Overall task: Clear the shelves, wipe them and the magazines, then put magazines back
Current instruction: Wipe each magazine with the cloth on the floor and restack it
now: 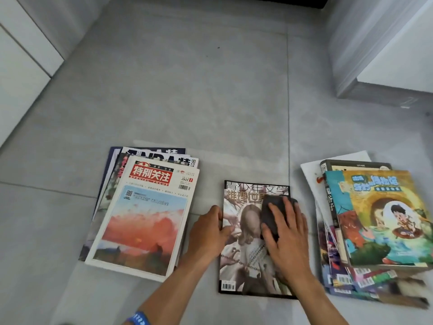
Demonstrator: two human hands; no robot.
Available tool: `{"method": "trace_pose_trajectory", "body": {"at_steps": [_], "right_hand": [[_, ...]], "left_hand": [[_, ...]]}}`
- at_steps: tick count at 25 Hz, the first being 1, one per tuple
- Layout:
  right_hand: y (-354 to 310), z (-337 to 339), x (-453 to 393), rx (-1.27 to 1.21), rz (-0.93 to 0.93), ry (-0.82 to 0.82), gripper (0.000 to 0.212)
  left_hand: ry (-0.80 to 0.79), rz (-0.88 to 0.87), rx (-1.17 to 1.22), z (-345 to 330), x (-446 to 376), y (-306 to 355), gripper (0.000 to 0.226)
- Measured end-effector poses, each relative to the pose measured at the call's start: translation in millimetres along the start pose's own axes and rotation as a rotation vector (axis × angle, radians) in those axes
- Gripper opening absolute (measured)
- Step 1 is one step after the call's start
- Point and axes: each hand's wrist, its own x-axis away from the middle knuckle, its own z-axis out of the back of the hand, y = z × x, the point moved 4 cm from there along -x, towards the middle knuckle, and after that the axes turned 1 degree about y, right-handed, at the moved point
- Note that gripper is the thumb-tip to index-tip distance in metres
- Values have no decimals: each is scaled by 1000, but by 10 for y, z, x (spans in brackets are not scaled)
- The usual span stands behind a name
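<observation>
A single magazine (243, 259) with a dark border lies flat on the grey floor in front of me. My right hand (287, 233) presses a dark grey cloth (271, 212) onto its upper right part, fingers spread flat over the cloth. My left hand (208, 233) holds the magazine's left edge, thumb on the cover and fingers at the side. To the left lies a fanned stack of magazines (143, 214) topped by a white one with a red title. At the right lies another pile of magazines (375, 226) topped by a colourful cartoon cover.
The grey tiled floor (187, 102) stretches ahead of the piles. White cabinet fronts (21, 57) stand at the far left. A white unit with a grey base (379, 73) stands at the back right, close behind the right pile.
</observation>
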Motion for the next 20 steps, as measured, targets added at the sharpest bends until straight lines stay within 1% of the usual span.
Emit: {"method": "trace_pose_trajectory", "body": {"at_steps": [1, 2, 3, 6, 9, 10, 11, 13, 14, 15, 16, 17, 18, 19, 20], "right_hand": [[-75, -40, -30, -47, -104, 15, 59], [-219, -86, -5, -71, -134, 32, 61], [-380, -128, 52, -85, -97, 34, 63], [-628, -267, 370, -93, 178, -15, 63], [-401, -163, 337, -67, 462, -57, 60], [-266, -130, 244, -57, 491, -59, 58], [-114, -92, 122, -84, 437, -48, 58], [73, -29, -100, -167, 117, 26, 59], [13, -41, -149, -176, -28, 72, 60], [-162, -85, -168, -158, -103, 97, 62], [-406, -128, -168, -145, -103, 76, 63], [-637, -170, -147, -127, -12, 32, 63], [-788, -218, -138, -102, 126, -22, 63], [-819, -213, -173, -97, 242, -71, 64], [-719, -162, -253, -105, 301, -97, 64]], "left_hand": [[5, -9, -14, -10, -14, -12, 29], [6, -11, -22, -18, -20, -29, 29], [3, -11, -26, -22, -20, -33, 28], [-12, -28, -43, -32, -34, -30, 22], [-17, -60, -63, -5, -32, -2, 21], [-24, -61, -56, -7, -31, -8, 23], [-35, -55, -49, -9, -29, -17, 26], [-65, -37, -57, -18, -26, -41, 28], [-74, -29, -65, -21, -36, -46, 27], [-88, -19, -75, -21, -58, -42, 25], [-105, -11, -83, -19, -79, -30, 24], [-123, 1, -94, -16, -98, -16, 22], [-135, 14, -98, -5, -114, -11, 22], [-144, 24, -92, 4, -116, -12, 22], [-148, 25, -79, 0, -121, -22, 23]]}}
